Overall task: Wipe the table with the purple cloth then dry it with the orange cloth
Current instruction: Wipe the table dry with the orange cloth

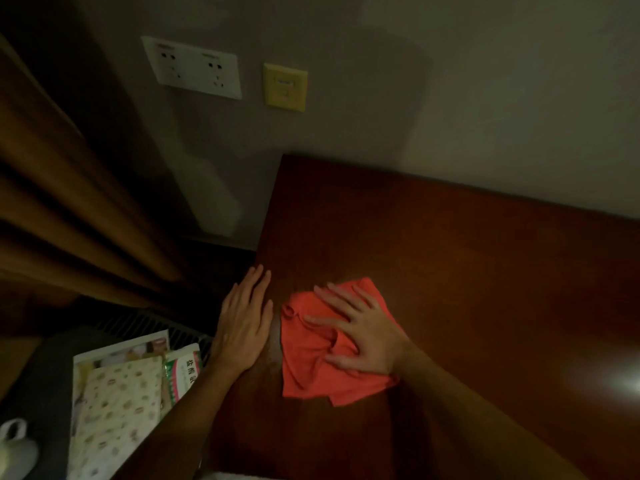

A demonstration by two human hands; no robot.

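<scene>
Nearest the camera, two bare forearms reach up from the bottom edge onto a dark reddish-brown tabletop. The right hand lies flat on the orange cloth, its fingers spread and straight, pressing the fabric down rather than gripping it; the cloth is rumpled, with folds bunched under the palm and a loose corner trailing toward the near edge. The left hand rests just beside the cloth at the left edge of the tabletop, palm down and fingers extended together, holding nothing. Between the two hands a narrow pale streak shows on the wood, possibly moisture, though the dim light makes it hard to be sure. To the left, below the tabletop's level, a dark surface carries a patterned cream pouch lying over a printed sheet, with a green-and-white packet beside them, and a white rounded object sits at the lower left corner. Brown curtain folds hang further back on the left. Beyond the tabletop's far edge rises a grey wall, bearing a white double socket panel and, just to its right, a smaller yellow wall plate.
</scene>
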